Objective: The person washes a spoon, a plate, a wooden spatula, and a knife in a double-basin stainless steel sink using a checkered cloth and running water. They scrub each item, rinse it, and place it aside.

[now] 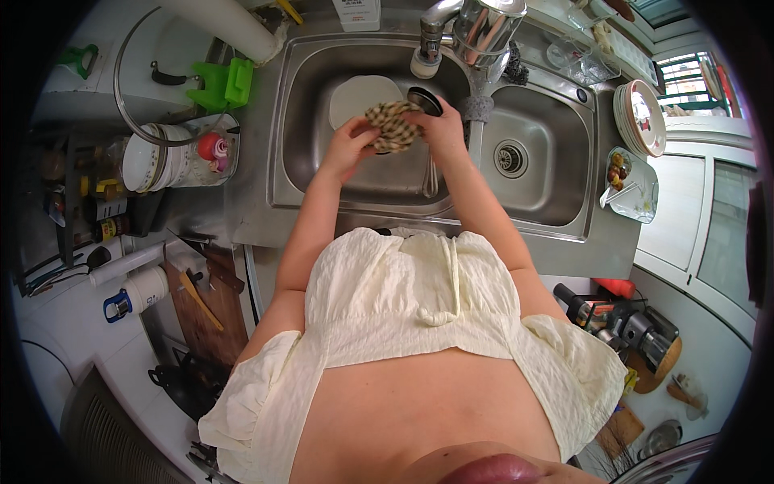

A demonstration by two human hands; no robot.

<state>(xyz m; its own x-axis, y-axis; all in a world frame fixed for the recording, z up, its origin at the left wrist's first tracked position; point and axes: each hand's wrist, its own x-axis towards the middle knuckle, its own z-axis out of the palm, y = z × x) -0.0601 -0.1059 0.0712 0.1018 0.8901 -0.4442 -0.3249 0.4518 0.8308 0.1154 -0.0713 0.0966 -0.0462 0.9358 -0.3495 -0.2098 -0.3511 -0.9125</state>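
Note:
Over the left basin of the steel double sink (302, 89), my left hand (348, 147) and my right hand (442, 133) both grip a bunched, beige-and-dark checked cloth (389, 129), fingers closed on it. A dark round object with a silvery rim (425, 98) is at my right hand's fingertips; whether that hand holds it too, I cannot tell. A white square plate (355, 95) lies in the basin behind the cloth. A long metal utensil (430, 177) stands below my right hand, partly hidden. The faucet (427, 56) is above the basin.
To the right are the smaller basin (538, 189), stacked plates (633, 117) and a tray of scraps (637, 202). Stacked bowls (145, 157) and a green holder (214, 89) stand left. A cutting board with knives (189, 323) is at lower left, and a white box (355, 12) behind the sink.

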